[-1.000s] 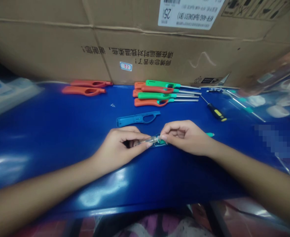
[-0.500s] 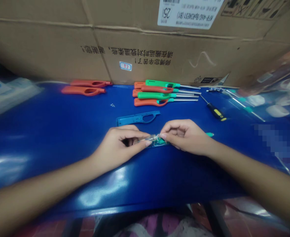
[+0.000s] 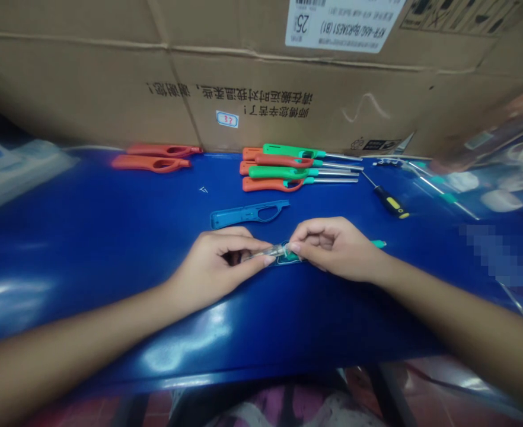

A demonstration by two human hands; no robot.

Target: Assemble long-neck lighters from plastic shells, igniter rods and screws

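My left hand and my right hand meet at the middle of the blue table. Both pinch a small clear lighter insert with a green part, which lies over a blue shell half. A green tip sticks out to the right of my right hand. Just behind my hands lies an empty blue lighter shell half.
Several finished green and orange long-nosed lighters lie in a row at the back. Two orange shell halves sit at back left. A black and yellow screwdriver lies right. Clear bags flank the right; a cardboard box walls the back.
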